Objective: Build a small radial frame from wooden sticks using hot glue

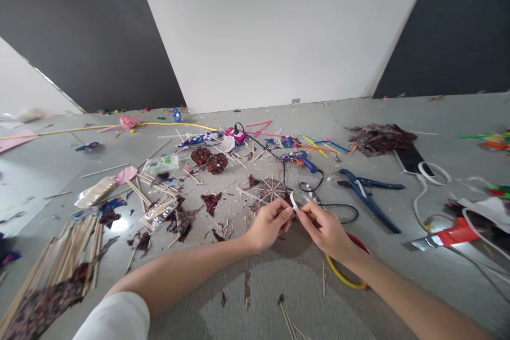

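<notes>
My left hand (pixel 271 223) and my right hand (pixel 326 228) meet above the floor, fingers pinched together. Both are closed on a thin white ring (pixel 294 200), which stands up between the fingertips; its exact kind is unclear. Just beyond the hands, thin sticks crossed like a star (pixel 272 188) lie over dark patterned fabric (pixel 261 196). A blue glue gun (pixel 303 160) rests farther off, its black cord (pixel 354 212) looping beside my right hand. A yellow and red hoop (pixel 340 276) lies partly hidden under my right forearm.
Blue-handled cutters (pixel 370 196) and a red-handled tool (pixel 454 235) lie to the right, near a phone (pixel 412 159) and white cable. Wooden sticks (pixel 71 249), fabric scraps (pixel 211 203) and two dark patterned discs (pixel 217 163) are strewn leftward. A pink power socket (pixel 235 135) sits farther back.
</notes>
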### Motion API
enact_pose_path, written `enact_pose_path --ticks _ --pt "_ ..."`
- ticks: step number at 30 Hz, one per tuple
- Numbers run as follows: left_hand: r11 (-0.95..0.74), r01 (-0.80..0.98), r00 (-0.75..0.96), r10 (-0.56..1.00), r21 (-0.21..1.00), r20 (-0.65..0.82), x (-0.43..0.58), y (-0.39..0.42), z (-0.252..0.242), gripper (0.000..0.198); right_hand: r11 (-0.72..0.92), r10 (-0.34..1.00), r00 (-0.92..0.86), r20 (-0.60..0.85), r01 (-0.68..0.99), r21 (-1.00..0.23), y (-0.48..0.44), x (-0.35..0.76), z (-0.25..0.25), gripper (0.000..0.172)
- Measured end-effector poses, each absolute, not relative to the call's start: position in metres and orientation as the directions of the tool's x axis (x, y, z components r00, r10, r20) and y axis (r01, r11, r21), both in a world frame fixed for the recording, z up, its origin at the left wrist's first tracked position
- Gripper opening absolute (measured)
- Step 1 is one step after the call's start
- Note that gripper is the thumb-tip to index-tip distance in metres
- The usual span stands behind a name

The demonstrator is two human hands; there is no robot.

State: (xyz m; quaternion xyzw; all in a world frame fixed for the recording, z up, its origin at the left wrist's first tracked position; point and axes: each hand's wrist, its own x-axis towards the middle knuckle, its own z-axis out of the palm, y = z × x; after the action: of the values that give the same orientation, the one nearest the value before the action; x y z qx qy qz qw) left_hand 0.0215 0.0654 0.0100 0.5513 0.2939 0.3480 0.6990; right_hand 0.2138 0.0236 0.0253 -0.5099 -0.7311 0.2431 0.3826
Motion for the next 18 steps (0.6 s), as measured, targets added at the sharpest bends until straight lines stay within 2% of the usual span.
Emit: enact_pose_path --ticks 9,18 --pt "0.063 -0.117 0.62 0.784 0.991 0.024 0.0205 0.0675 0.0102 0.056 0.38 0.924 -0.2 0.325 0.556 -0.739 0.0234 0.2131 0.0265 0.024" --pt "0.112 -0.092 0.634 0.773 0.989 -0.028 0.0191 0.0723 0.0077 0.059 0.391 0.92 -0.208 0.333 0.547 -0.74 0.0223 0.2137 0.0274 0.023"
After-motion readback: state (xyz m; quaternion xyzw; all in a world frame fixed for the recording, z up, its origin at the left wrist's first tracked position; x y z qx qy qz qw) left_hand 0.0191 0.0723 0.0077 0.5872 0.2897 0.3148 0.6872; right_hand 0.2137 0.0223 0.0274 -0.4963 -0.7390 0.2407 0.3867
